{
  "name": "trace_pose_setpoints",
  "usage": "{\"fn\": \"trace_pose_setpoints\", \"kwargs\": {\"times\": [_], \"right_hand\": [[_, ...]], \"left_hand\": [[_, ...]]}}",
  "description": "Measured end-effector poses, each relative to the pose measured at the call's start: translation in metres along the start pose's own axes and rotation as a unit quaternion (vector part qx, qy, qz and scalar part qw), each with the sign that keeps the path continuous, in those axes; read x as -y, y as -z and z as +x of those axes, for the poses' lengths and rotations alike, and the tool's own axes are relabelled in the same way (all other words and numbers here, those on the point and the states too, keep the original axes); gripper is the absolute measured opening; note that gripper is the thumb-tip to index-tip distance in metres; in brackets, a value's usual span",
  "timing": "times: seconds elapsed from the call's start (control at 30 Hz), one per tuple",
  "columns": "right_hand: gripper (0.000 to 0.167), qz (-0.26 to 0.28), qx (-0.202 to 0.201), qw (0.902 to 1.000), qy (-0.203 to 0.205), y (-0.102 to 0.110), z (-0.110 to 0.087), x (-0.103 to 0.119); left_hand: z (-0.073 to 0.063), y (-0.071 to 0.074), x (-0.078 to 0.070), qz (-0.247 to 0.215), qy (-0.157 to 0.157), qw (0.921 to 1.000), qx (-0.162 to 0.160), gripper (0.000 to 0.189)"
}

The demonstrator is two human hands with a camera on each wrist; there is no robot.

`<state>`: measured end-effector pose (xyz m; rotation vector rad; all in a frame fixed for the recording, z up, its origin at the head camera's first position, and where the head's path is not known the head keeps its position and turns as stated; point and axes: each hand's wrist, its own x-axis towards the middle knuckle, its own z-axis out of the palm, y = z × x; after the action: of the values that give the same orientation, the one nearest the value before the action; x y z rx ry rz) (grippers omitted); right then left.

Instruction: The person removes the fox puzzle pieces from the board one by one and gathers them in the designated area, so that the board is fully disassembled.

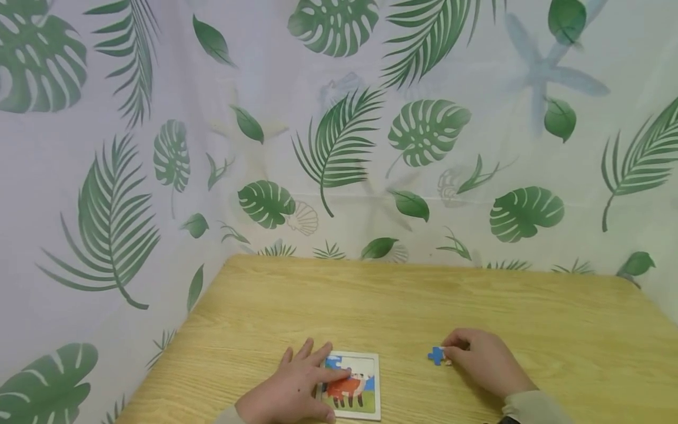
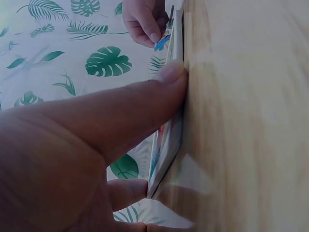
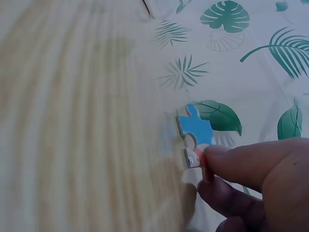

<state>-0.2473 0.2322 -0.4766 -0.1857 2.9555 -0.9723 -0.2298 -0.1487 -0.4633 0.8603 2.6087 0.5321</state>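
Observation:
A small square jigsaw puzzle (image 1: pixel 346 386) in a white frame lies on the table, showing an animal with a red body against blue sky and green grass. My left hand (image 1: pixel 296 386) rests over its left side, fingers spread, one fingertip on the picture. In the left wrist view the thumb (image 2: pixel 171 75) touches the frame's edge. Off to the right, my right hand (image 1: pixel 484 359) pinches a puzzle piece (image 3: pixel 195 128) between thumb and fingers. The piece is mostly blue, with a pale and orange part at the pinched end. It is close over the tabletop.
The wood-grain table (image 1: pixel 424 306) reaches back to a white curtain (image 1: pixel 360 229) printed with green leaves, which also runs along the left side. A dark band (image 1: pixel 508 420) shows at the right wrist.

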Motion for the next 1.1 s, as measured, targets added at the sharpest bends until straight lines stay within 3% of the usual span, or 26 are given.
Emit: {"fn": "trace_pose_setpoints", "kwargs": {"times": [0.27,0.53,0.7,0.83,1.1], "right_hand": [[0.004,-0.036,-0.019,0.9989,0.025,-0.0038,-0.0040,-0.0047],[0.004,-0.049,-0.021,0.9986,0.010,-0.0036,-0.0026,-0.0021],[0.005,-0.050,-0.020,0.9985,0.010,-0.0046,-0.0038,-0.0025],[0.006,-0.047,-0.020,0.9986,0.012,-0.0052,-0.0050,-0.0028],[0.005,-0.045,-0.030,0.9984,0.020,-0.0046,-0.0041,-0.0025]], "left_hand": [[-0.0016,0.0003,-0.0005,0.010,-0.004,0.9999,-0.003,0.074],[-0.0025,0.0002,-0.0001,-0.015,0.006,0.9999,-0.002,0.071],[-0.0015,-0.0002,-0.0006,0.002,0.004,1.0000,-0.002,0.072],[-0.0015,-0.0002,-0.0011,0.019,-0.001,0.9998,-0.004,0.076],[-0.0005,-0.0010,0.0003,-0.011,0.017,0.9997,-0.015,0.091]]}}
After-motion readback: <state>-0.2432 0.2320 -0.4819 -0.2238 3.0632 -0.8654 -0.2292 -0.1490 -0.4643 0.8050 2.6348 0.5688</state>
